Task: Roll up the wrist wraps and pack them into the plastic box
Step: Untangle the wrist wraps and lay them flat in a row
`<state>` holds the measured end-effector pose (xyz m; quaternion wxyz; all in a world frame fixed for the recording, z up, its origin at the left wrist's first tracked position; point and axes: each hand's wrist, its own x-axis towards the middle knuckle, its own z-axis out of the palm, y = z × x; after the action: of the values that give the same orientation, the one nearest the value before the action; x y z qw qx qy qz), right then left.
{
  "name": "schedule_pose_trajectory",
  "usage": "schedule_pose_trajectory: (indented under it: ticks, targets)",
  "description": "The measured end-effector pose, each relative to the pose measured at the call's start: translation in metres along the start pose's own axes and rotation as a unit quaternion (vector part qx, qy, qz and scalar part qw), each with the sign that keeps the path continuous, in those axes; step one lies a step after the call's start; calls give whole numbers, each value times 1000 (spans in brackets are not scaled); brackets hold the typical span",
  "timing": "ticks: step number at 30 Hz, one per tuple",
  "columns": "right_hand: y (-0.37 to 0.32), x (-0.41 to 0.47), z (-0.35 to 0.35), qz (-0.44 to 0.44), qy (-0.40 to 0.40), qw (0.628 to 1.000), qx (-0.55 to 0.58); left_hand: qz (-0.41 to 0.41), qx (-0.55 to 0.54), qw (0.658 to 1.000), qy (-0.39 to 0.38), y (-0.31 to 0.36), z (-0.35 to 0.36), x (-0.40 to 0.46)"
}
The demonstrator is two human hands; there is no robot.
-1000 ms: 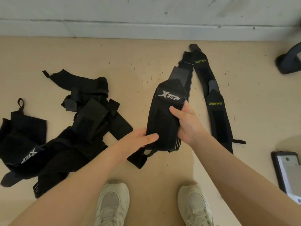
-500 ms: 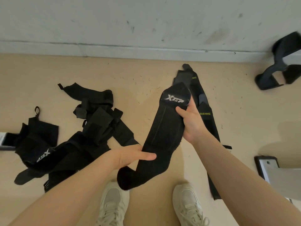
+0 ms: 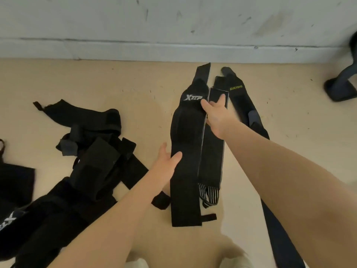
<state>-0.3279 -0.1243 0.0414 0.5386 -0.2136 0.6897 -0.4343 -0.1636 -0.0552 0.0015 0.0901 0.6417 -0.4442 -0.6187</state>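
Black XTEP wrap [image 3: 186, 151] now laid flat, left hand [image 3: 166, 161] relaxed at its edge, right hand [image 3: 216, 111] grip loose on top.

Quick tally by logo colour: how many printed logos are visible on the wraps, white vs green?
White XTEP logos: 2, one on the laid-out wrap at, one in the pile at the left edge.
Green XUEYING logos: 1, on the right-hand wrap at.
Total: 3. Any others are hidden in the folds.
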Motion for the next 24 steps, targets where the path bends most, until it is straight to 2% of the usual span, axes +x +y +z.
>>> schedule_pose_trajectory:
  ticks: [1, 2, 4, 6, 7, 9, 10, 13, 19, 24]
  targets:
    - [13, 9, 1, 21, 36, 995, -92, 22, 98, 995, 29, -7, 0, 15]
    - [31, 10, 1, 14, 66, 983, -171, 57, 216, 973, 50, -18, 0, 25]
    - [80, -7, -7, -68, 68, 932, -349, 150, 371, 916, 40, -48, 3, 33]
    - [130, -33, -19, -116, -11, 847, -519, 190, 448, 873, -19, -75, 12, 27]
    - [150, -42, -25, -107, -53, 810, -574, 193, 484, 852, -46, -84, 16, 23]
    - [176, -54, -34, -74, -108, 764, -631, 187, 538, 819, -73, -95, 21, 18]
    - [182, -55, -37, -74, -115, 751, -646, 182, 549, 812, -75, -96, 22, 19]
    - [180, -48, -49, -91, -105, 727, -672, 187, 547, 810, -93, -92, 29, 23]
    - [164, -40, -82, -58, -64, 713, -696, 187, 540, 810, -129, -71, 49, 22]
    - [163, -52, -91, 5, -54, 739, -672, 202, 555, 795, -139, -73, 40, 12]
